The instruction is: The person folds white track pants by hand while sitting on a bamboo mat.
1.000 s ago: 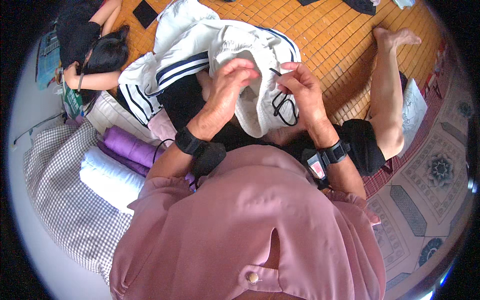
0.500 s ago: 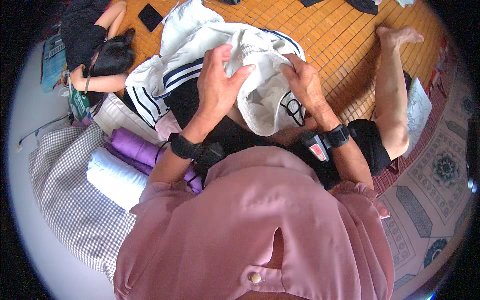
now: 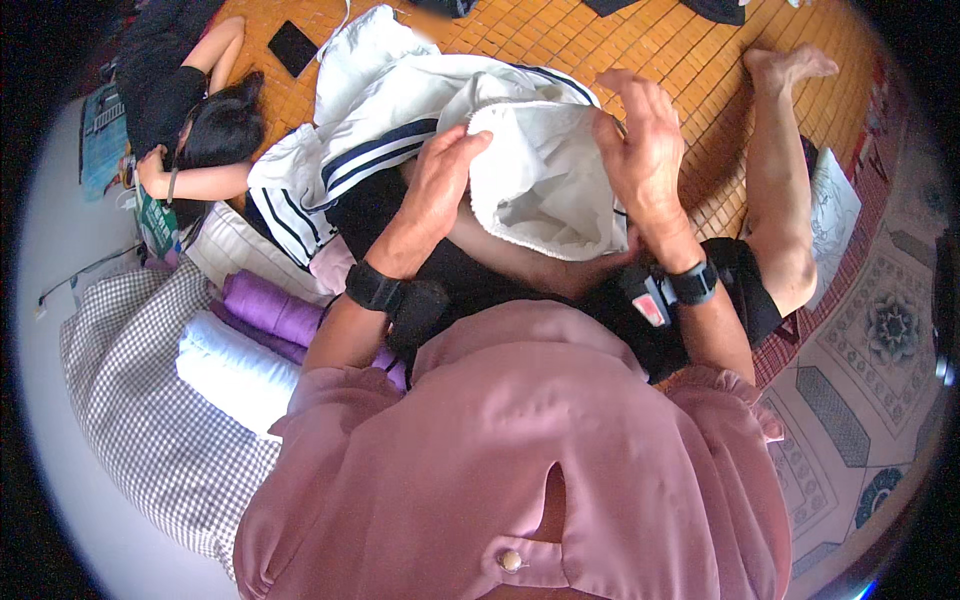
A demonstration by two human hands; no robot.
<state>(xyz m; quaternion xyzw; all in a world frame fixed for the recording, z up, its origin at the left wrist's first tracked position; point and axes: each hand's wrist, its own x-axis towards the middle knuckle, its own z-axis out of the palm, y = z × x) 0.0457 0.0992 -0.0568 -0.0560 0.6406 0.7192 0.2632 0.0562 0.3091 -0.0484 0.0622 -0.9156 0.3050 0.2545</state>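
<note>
White trousers [image 3: 545,150] with dark navy side stripes lie across my lap, their gathered elastic waistband spread into a wide opening toward me. At the left edge of that opening, my left hand [image 3: 440,190] pinches the waistband between thumb and fingers. My right hand [image 3: 645,150] is at the opposite edge, its fingers stretched out and apart, the thumb close against the cloth. The legs of the trousers trail away to the far left over the mat.
Rolled purple cloth [image 3: 270,305] and a pale blue roll [image 3: 235,370] lie at my left on checked fabric [image 3: 150,400]. A person [image 3: 215,130] lies at the far left, near a dark phone [image 3: 292,48]. The woven mat [image 3: 690,90] extends ahead, and a patterned floor [image 3: 850,390] is at the right.
The waistband has been turned and pulled wider, and its black drawstring has gone from sight. My right hand has moved right and its fingers have spread; my left hand has lowered onto the rim.
</note>
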